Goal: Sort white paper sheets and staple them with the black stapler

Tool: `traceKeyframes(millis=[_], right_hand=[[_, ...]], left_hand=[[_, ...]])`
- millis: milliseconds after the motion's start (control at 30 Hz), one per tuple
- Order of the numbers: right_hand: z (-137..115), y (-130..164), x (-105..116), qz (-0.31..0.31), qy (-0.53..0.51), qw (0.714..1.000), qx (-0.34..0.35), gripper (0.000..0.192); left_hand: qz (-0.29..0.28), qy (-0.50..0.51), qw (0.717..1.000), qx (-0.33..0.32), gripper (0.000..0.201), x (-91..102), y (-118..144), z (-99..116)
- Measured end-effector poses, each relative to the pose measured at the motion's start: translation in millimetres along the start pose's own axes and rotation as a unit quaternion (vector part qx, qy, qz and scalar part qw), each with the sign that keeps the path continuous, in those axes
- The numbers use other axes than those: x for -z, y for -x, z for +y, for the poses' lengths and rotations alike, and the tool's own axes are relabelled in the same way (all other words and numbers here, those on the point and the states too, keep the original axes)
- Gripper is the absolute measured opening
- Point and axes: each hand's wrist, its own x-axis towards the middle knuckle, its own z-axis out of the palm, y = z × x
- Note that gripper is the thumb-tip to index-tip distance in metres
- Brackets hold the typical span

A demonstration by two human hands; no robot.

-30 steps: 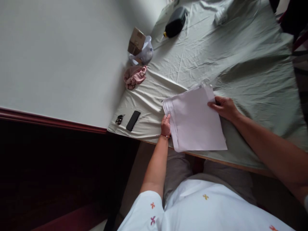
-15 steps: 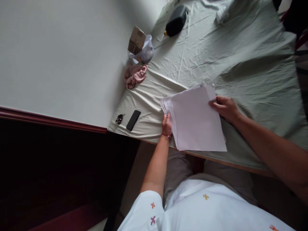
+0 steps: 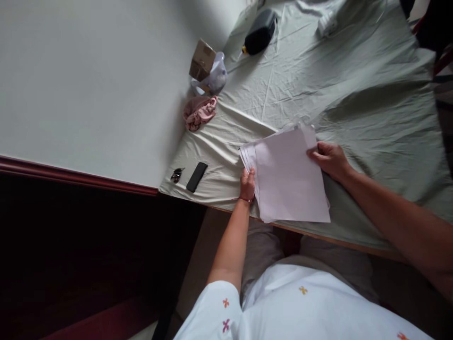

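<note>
A loose stack of white paper sheets [image 3: 288, 177] lies between my hands over the near edge of the table, its sheets fanned unevenly at the left and top. My left hand [image 3: 247, 184], with a thin bracelet at the wrist, grips the stack's left edge, fingers partly hidden beneath it. At the upper right edge, my right hand [image 3: 331, 159] pinches the sheets, thumb on top. The top sheet looks blank.
Left of the paper, a black phone [image 3: 197, 177] and a bunch of keys [image 3: 176, 175] lie on the green tablecloth [image 3: 293, 80]. By the wall are a pink cloth [image 3: 200, 113], a cardboard box [image 3: 202, 60], a plastic bag [image 3: 217, 75] and a dark bottle-like container [image 3: 261, 32].
My left hand has shifted slightly right, pushing the sheets' left edges closer together. The stack's lower right corner has moved a little left. My right hand has barely moved.
</note>
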Motion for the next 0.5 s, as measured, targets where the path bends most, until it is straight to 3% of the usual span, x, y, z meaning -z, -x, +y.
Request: traceKeyframes(millis=[133, 300, 500], right_hand=[[-7.1, 1.8, -1.0, 0.036, 0.035, 0.999, 0.0, 0.027], [-6.2, 0.8, -0.5, 0.085, -0.017, 0.996, -0.013, 0.015], [0.9, -1.1, 0.9, 0.052, -0.066, 0.996, -0.02, 0.024]], left_hand=[[-0.013, 0.011, 1.0, -0.006, 0.028, 0.6, -2.4, -1.1], [-0.007, 0.02, 1.0, 0.001, 0.025, 2.4, -4.2, -2.1], [-0.03, 0.038, 0.998, 0.033, 0.031, -0.5, -1.5, 4.2]])
